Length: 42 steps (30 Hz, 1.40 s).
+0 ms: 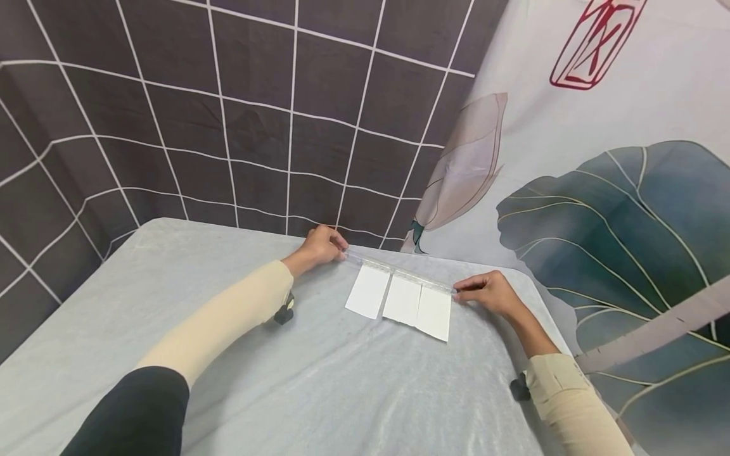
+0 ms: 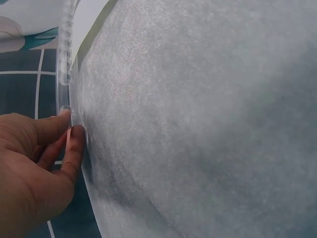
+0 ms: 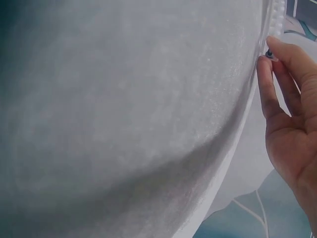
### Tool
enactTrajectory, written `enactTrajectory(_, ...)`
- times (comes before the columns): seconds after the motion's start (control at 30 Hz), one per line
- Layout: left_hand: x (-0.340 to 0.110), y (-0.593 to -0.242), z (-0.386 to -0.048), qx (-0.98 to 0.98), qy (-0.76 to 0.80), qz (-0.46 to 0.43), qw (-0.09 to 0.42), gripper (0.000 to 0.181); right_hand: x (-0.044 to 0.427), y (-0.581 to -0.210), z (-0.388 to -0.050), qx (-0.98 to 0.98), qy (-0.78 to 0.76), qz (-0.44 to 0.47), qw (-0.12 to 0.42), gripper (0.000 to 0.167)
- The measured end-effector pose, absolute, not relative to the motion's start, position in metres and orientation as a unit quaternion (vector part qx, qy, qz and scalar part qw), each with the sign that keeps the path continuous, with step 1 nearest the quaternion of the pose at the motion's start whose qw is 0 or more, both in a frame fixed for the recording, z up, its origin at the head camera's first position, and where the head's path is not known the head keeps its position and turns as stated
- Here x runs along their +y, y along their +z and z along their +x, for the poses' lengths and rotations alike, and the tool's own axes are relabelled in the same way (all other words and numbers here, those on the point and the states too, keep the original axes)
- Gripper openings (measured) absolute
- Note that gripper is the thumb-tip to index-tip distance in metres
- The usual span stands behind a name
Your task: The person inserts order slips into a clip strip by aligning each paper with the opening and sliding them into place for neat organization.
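Note:
A clear plastic strip (image 1: 422, 279) lies slantwise near the far edge of the table, with three white paper pieces along its near side: a left one (image 1: 367, 291), a middle one (image 1: 402, 299) and a right one (image 1: 435, 313). My left hand (image 1: 321, 246) pinches the strip's left end between thumb and fingers. At the opposite end, my right hand (image 1: 492, 291) pinches the strip's tip. A ridged stretch of the strip (image 2: 64, 59) shows in the left wrist view. Between the right fingertips, the right wrist view has a small dark blue tip (image 3: 269, 53).
A pale grey cloth covers the table (image 1: 319, 392). Behind it hangs a dark curtain (image 1: 256, 133) with a white grid. To the right is a white curtain (image 1: 536, 145) with large leaf prints.

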State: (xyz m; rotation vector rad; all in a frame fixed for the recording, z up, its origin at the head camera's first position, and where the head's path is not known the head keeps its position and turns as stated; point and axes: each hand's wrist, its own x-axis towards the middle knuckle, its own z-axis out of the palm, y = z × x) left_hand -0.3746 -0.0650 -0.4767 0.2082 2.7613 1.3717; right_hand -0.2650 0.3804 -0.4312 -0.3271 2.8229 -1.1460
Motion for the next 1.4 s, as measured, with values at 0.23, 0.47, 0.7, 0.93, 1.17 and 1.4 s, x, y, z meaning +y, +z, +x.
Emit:
enactTrajectory(0.23, -0.067, -0.463, -0.360, 0.897, 0.437, 0.058, 0.036, 0.027, 0.378, -0.430, -0.267, 0.917, -0.382, -0.106, 0.040, 0.022)
enactTrajectory(0.47, -0.074, -0.460, -0.346, 0.895, 0.440, 0.060, 0.032, 0.024, 0.372, -0.426, -0.270, 0.914, -0.385, -0.124, 0.041, 0.025)
enactTrajectory(0.7, -0.076, -0.426, -0.308, 0.886, 0.459, 0.051, 0.050, 0.028, 0.367, -0.425, -0.274, 0.915, -0.381, -0.130, 0.043, 0.024)
enactTrajectory(0.93, -0.080, -0.424, -0.303, 0.885, 0.460, 0.042, 0.051, 0.029, 0.363, -0.425, -0.278, 0.917, -0.377, -0.124, 0.046, 0.021)
enactTrajectory(1.17, -0.086, -0.424, -0.302, 0.884, 0.463, 0.039, 0.053, 0.028, 0.359, -0.425, -0.281, 0.915, -0.380, -0.130, 0.048, 0.021)
enactTrajectory(1.4, -0.091, -0.424, -0.303, 0.879, 0.473, 0.034, 0.054, 0.028, 0.355, -0.423, -0.284, 0.914, -0.379, -0.136, 0.052, 0.021)
